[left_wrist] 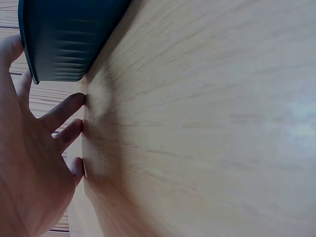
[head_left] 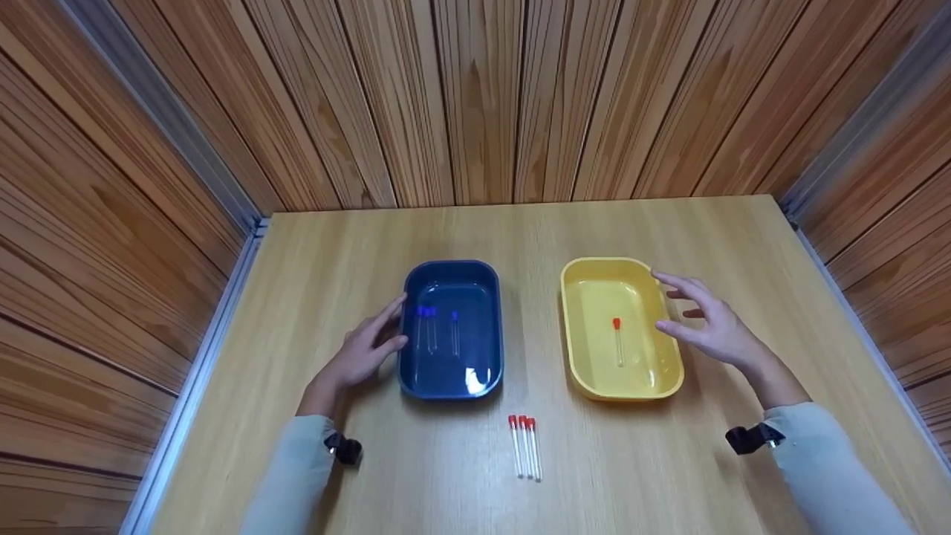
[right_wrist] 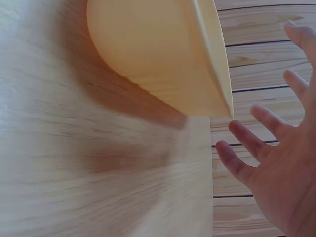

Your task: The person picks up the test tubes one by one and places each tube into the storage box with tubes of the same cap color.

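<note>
Texts, labels, brands, numbers and signs: none is presenting itself legibly in any view. The blue tray (head_left: 451, 377) at left and the yellow tray (head_left: 587, 334) at right are displaying no readable lettering. Red-capped tubes (head_left: 532, 449), lying on the near tabletop (head_left: 423, 475), and black wrist devices (head_left: 344, 449), left and right, are appearing too small for any marking to be read.

A left hand (head_left: 364, 349) touches the rim of a blue tray (head_left: 479, 342) holding three blue-capped tubes (head_left: 455, 338), while a right hand (head_left: 713, 327) hovers beside a yellow tray (head_left: 591, 327) with one red-capped tube (head_left: 620, 343) inside (more red-capped tubes (head_left: 522, 422) lie bunched on the wooden table (head_left: 639, 468), in the foreground).
</note>
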Demonstrator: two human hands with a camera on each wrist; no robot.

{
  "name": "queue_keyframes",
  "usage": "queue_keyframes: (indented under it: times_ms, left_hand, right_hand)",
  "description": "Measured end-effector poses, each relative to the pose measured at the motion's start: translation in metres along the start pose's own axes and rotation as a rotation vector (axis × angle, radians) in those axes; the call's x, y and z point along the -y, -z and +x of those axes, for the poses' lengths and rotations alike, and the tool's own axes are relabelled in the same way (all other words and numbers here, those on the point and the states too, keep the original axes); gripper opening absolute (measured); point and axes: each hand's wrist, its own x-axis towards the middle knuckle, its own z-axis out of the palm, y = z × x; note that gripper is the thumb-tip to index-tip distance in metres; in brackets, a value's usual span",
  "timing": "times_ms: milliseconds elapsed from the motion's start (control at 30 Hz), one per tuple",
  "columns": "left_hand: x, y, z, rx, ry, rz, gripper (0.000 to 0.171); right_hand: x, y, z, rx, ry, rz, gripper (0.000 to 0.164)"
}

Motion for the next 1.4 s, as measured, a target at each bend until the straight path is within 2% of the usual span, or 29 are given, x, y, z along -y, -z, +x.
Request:
queue_keyframes:
  times_ms: [267,433,733,967,1200,1400]
  left_hand:
    - [0.002,-0.001,0.001,0.003,-0.024,0.004,0.077]
    - [0.002,-0.002,0.002,0.004,-0.011,0.004,0.076]
    - [0.002,-0.002,0.002,0.000,-0.024,-0.010,0.075]
    - [0.000,-0.002,0.002,-0.005,-0.005,-0.005,0.075]
    - [0.001,-0.002,0.001,-0.013,-0.029,0.015,0.076]
    - [0.000,0.000,0.000,-0.013,-0.015,0.006,0.076]
  right_hand:
    - [-0.011,-0.001,-0.003,0.030,-0.054,0.013,0.075]
    - [-0.019,-0.001,-0.005,0.033,-0.086,0.036,0.077]
    - [-0.032,0.000,-0.012,0.089,-0.139,0.056,0.076]
    - [-0.036,0.002,-0.015,0.122,-0.168,0.057,0.086]
    - [-0.040,0.006,-0.014,0.172,-0.162,0.073,0.092]
    - [-0.040,0.009,-0.013,0.201,-0.140,0.073,0.092]
